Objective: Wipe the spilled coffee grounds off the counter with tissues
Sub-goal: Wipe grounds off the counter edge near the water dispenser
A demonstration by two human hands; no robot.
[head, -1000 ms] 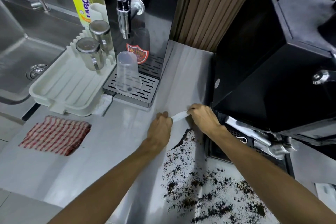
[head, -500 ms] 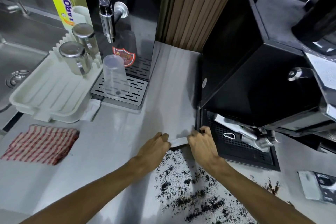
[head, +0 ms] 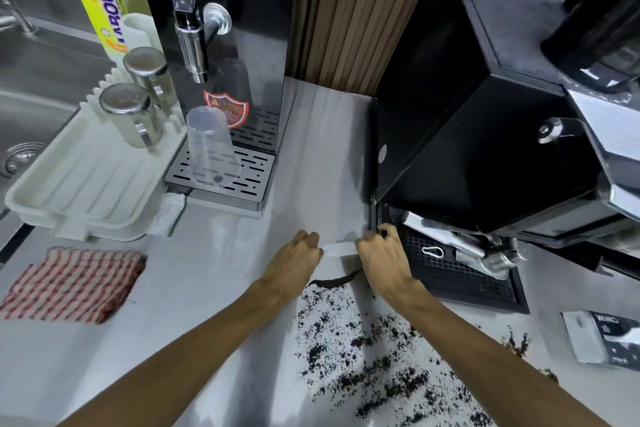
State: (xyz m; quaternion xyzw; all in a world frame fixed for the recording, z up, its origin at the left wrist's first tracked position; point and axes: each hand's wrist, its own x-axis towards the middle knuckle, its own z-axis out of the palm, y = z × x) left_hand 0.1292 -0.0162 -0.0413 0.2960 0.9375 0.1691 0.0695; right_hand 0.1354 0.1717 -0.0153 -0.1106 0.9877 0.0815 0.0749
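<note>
Moved: both hands have pulled the tissue (head: 339, 249) a bit nearer to the person than a second ago.
Left hand (head: 294, 263): fingers curled in tight, pinching the left end of the tissue.
Right hand (head: 381, 253): fingers curled, pinching the right end, just beside the corner of the black drip tray (head: 467, 282).
Tissue: a white strip stretched between the two hands, low on the grey counter (head: 207, 288).
Coffee grounds (head: 363, 357): a thin dark line lies just behind the tissue on the person's side. Many loose dark bits are spread nearer the person.
Other things: a red checked cloth (head: 72, 282) lies well off to the left. A clear cup (head: 211, 149) stands upside down on a metal grate (head: 252, 184).
</note>
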